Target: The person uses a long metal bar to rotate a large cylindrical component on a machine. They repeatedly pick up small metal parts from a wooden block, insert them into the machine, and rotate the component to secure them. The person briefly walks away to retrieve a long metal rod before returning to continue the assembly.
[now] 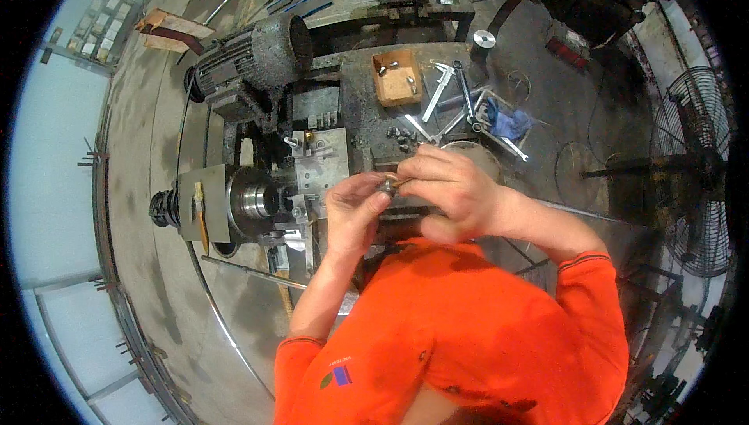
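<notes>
In front of my chest both hands meet over a small, shiny, rounded metal part (388,186). My left hand (355,210) pinches this part between thumb and fingertips. Close against it from the right, my right hand (449,191) has its fingers closed on a thin brownish piece that touches or nearly touches the metal part; its kind is too small to tell. Left of my hands is a lathe's tool carriage (331,161), and beyond it the chuck holds a bright ringed metal workpiece (261,200).
A wooden box (398,91) with a few small metal parts stands beyond my hands. To its right lie a caliper (438,91), wrenches (466,90) and a blue rag (509,121). A brush (200,210) rests on the lathe's cover. At the right stands a large fan (694,168).
</notes>
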Demonstrator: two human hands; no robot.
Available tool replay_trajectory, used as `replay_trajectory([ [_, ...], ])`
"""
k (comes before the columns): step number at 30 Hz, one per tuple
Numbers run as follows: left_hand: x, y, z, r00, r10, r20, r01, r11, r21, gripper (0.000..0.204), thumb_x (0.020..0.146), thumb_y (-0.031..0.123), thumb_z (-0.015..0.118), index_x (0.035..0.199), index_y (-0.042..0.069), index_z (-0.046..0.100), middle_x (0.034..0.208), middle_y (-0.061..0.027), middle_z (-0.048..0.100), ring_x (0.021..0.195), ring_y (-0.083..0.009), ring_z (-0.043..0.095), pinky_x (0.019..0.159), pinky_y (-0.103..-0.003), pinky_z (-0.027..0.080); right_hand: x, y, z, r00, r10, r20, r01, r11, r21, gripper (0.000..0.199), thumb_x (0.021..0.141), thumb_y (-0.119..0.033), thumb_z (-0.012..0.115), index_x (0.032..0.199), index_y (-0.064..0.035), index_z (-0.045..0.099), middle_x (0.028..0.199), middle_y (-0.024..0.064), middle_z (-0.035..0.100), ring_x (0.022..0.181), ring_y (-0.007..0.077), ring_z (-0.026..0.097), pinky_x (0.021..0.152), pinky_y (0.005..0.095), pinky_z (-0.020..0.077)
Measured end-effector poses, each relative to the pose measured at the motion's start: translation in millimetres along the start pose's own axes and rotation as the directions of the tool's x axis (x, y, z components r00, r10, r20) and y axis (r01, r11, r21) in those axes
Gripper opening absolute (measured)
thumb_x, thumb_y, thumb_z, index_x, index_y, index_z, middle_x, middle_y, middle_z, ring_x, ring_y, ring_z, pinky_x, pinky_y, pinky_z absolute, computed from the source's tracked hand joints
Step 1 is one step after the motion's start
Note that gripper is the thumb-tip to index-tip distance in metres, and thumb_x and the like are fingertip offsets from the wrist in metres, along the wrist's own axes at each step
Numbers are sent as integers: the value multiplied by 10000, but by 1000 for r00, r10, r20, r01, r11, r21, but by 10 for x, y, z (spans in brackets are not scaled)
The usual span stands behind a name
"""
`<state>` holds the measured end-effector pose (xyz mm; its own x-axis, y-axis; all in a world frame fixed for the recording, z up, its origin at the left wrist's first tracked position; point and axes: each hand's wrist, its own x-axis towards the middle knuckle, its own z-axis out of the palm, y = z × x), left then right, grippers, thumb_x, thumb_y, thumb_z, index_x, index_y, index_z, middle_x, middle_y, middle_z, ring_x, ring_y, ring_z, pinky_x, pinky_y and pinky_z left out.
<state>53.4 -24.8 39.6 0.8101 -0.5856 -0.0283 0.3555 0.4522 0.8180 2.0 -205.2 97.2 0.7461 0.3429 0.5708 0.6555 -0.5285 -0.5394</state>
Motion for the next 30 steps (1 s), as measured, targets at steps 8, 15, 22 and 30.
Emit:
replay_trajectory([
  [8, 22, 11, 8, 999, -32, -26, 32, 999, -9, 259, 726, -8, 665, 969, -51, 586, 941, -111, 621, 852, -161, 584, 756, -266, 465, 15, 8, -22, 1000, 5, -16, -5, 1000, 2, 314, 478, -88, 566, 764, 35, 529, 858, 155, 513, 727, 304, 484, 632, 359, 446],
  [15, 45, -48, -1, 996, -87, -5, 87, 995, -50, 246, 787, 80, 637, 968, -74, 574, 905, -132, 621, 824, -174, 594, 727, -277, 477, -25, 51, -36, 999, -33, 4, 33, 999, 11, 307, 479, -90, 560, 764, 21, 537, 870, 151, 518, 728, 300, 478, 643, 352, 443],
  [22, 102, 41, 127, 985, -154, 74, 157, 987, -39, 337, 878, 227, 525, 956, -99, 554, 782, -158, 625, 660, -210, 613, 648, -319, 499, -11, 112, -85, 997, -67, 39, 66, 998, 21, 281, 474, -87, 553, 737, 9, 524, 882, 145, 525, 739, 295, 484, 652, 339, 444],
  [30, 110, 42, 154, 985, -171, 32, 173, 982, -78, 286, 864, 190, 543, 964, -78, 556, 796, -151, 621, 685, -205, 611, 664, -312, 494, -16, 155, -54, 999, -53, -4, 53, 998, 34, 265, 483, -69, 553, 735, 9, 526, 905, 152, 535, 739, 298, 492, 653, 347, 453],
])
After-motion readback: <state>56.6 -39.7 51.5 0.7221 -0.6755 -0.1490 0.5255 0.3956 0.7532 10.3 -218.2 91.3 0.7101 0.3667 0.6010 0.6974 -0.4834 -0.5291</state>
